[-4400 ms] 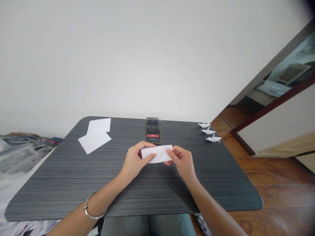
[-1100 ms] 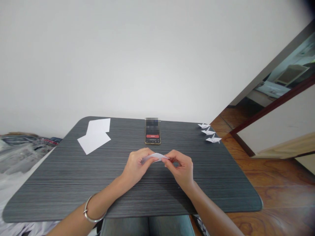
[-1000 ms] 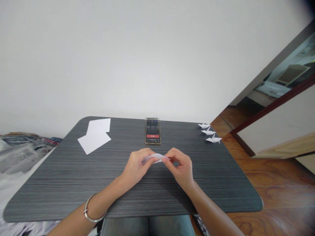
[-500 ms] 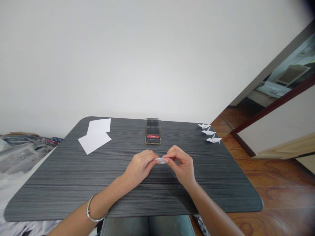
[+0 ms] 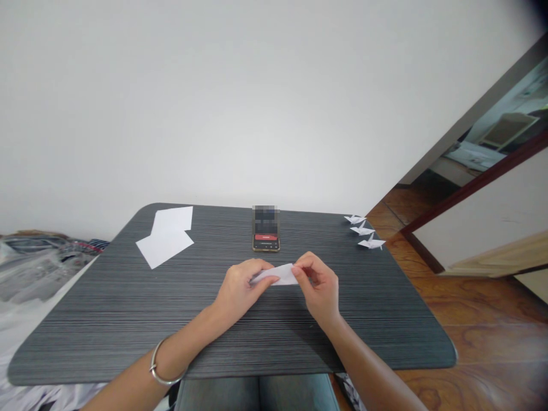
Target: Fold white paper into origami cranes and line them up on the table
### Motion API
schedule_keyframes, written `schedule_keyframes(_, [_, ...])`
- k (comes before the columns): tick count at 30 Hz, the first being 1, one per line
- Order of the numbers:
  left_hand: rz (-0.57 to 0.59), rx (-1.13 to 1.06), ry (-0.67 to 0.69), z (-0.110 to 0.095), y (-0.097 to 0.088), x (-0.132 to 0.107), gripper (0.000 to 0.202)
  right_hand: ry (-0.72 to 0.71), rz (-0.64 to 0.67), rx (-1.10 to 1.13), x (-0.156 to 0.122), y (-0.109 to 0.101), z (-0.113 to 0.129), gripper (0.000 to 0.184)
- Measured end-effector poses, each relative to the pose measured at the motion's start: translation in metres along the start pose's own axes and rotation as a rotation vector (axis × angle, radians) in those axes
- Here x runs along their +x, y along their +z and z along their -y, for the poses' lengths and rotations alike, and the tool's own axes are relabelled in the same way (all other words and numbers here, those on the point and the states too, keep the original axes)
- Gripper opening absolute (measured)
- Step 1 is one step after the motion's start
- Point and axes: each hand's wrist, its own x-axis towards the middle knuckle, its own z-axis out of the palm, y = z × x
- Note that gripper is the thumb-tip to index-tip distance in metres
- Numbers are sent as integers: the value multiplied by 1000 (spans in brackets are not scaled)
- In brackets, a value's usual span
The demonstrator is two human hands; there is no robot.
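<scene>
Both of my hands hold a small folded piece of white paper (image 5: 279,275) low over the middle of the dark striped table (image 5: 107,319). My left hand (image 5: 240,286) pinches its left end with the fingers curled, and a silver bangle sits on that wrist. My right hand (image 5: 319,287) pinches the right end between thumb and fingertips. The paper lies nearly flat, a narrow strip between the two hands.
A phone (image 5: 266,233) with a lit screen lies just beyond my hands. Two white paper sheets (image 5: 165,241) lie at the far left of the table. Three folded paper cranes (image 5: 363,231) stand along the far right edge. Wooden floor and an open doorway are to the right.
Since 4.4 s ago the wider folded sheet has been folded down to a narrow strip. In the last half second the strip has opened out a little and my right hand has shifted slightly right.
</scene>
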Motion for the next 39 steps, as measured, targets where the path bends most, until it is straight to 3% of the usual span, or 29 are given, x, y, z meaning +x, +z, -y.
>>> schedule_keyframes(3, [-62, -157, -171, -2, -3, 2, 12, 126, -109, 104, 1, -1, -3, 18])
schedule_keyframes(6, [-90, -438, -304, -4, -4, 4, 23, 261, -197, 201, 2, -2, -7, 20])
schedule_keyframes(10, [-120, -644, -379, -6, -5, 5, 33, 337, -217, 288, 3, -2, -12, 22])
schedule_keyframes(19, [-124, -593, -333, -14, -5, 4, 30, 458, 98, 249, 3, -2, -10, 24])
schedule_keyframes(27, [-94, -700, -353, -18, 6, 2, 47, 459, -16, 322, -3, 3, -17, 24])
schedule_keyframes(39, [-199, -624, -349, -18, 9, -2, 36, 497, -57, 463, -2, 8, -14, 20])
